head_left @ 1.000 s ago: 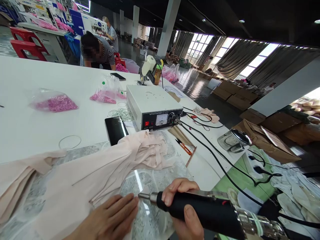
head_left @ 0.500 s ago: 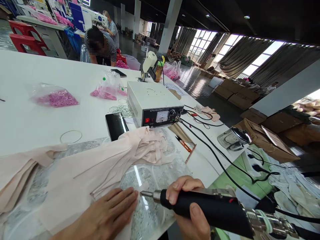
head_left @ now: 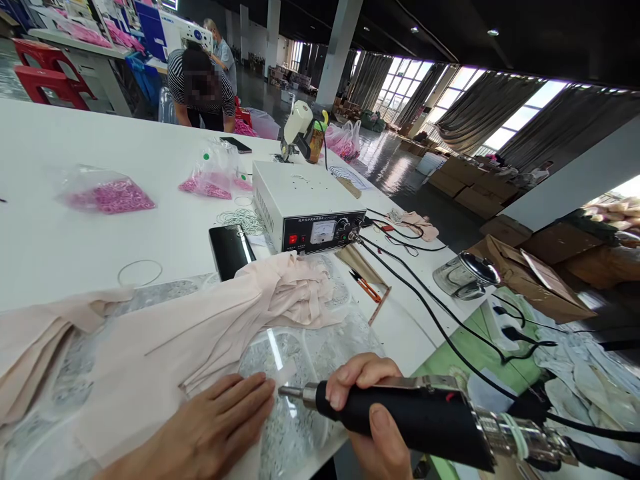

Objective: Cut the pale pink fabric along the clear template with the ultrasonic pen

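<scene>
Fingers [head_left: 350,379] of the right hand [head_left: 367,407] wrap closed around a black welding tool [head_left: 415,417], its metal tip just beside the left hand [head_left: 220,423], which lies flat and open on pale pink fabric [head_left: 165,353] at the near edge of the white table [head_left: 60,247]; a white control box [head_left: 305,203] sits behind

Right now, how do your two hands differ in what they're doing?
The left hand lies flat and open on the pale pink fabric; the right hand is curled shut around the black tool. The left hand holds nothing; the right hand points the tool's metal tip toward it. Both are bare.
</scene>
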Available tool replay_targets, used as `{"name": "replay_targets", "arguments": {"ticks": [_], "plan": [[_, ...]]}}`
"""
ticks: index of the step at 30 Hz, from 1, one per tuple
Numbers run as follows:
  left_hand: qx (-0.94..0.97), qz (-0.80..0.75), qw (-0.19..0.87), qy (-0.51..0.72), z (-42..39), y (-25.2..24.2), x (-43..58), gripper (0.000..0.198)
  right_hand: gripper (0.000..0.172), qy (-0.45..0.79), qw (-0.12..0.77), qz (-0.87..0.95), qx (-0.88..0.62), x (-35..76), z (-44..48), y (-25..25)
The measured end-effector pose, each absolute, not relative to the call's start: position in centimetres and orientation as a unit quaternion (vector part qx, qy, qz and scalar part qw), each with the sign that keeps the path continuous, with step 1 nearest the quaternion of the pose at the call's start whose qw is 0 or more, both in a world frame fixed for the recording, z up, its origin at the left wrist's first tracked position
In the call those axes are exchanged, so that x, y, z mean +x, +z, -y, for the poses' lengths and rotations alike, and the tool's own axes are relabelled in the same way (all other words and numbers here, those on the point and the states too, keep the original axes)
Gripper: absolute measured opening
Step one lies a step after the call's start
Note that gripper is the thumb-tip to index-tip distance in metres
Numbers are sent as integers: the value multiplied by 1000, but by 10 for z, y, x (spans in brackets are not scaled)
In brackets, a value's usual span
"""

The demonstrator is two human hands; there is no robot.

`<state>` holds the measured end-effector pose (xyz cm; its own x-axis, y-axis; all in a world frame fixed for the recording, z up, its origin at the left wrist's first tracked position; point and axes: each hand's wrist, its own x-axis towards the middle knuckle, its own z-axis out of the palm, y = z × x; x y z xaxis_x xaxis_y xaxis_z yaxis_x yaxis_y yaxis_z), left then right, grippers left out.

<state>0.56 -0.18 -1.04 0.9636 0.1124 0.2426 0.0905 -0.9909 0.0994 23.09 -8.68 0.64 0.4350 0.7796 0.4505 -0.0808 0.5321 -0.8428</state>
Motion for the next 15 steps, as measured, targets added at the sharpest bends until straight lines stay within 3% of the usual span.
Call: {"name": "replay_targets", "arguments": {"ticks": [11, 15], "plan": [[990, -42, 22, 131, 0, -8, 6, 56, 18, 244, 789, 425, -370, 238, 78, 1], [991, -42, 18, 126, 4, -8, 1, 62, 17, 233, 778, 437, -387, 240, 81, -3]]}}
